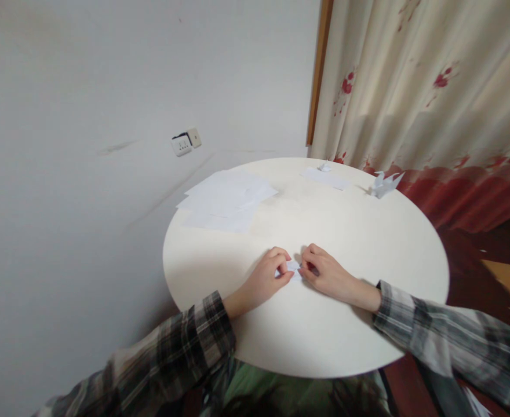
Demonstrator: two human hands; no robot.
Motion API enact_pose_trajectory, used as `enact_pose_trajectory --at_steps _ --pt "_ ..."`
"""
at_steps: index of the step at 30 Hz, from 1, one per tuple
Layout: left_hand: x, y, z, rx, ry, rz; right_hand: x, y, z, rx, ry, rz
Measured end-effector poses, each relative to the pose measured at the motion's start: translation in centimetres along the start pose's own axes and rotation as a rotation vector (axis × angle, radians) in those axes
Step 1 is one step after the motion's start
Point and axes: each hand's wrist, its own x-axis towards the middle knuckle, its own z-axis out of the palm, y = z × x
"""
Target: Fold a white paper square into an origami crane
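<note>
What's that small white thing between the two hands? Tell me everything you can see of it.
It looks like thin paper, small and white, lying low over the near half of the round table. The left hand and right hand meet it from opposite sides; whether they pinch or press it is unclear. Fingers cover much of it, so its full outline and any folds cannot be told.

Matt white paper makes up the small folded piece (295, 270), the loose sheets (229, 197) and the 2 origami cranes (384, 187), all angular folds. The round tabletop (316, 336) looks smooth, with a faint sheen. The wall socket (182, 145) is plastic, the wall (85, 104) matt and scuffed, the upright trim (319, 75) wood. The curtain (389, 81) and plaid sleeves (211, 327) are matt cloth.
</note>
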Motion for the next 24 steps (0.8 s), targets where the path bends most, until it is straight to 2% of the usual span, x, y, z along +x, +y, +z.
enact_pose_trajectory --at_steps 7,11,14,24 --pt "-0.1 0.23 -0.17 0.08 0.022 0.025 0.07 0.02 0.0 0.005 0.013 -0.011" --pt "-0.08 -0.12 -0.37 0.178 -0.051 0.182 -0.04 0.04 -0.09 0.028 0.021 -0.008" --pt "-0.16 -0.5 -0.35 0.229 -0.049 0.263 -0.11 0.15 -0.08 0.03 0.032 0.004" --pt "-0.56 0.02 -0.4 0.282 -0.073 0.188 -0.03 0.23 -0.07 0.035 0.021 -0.028"
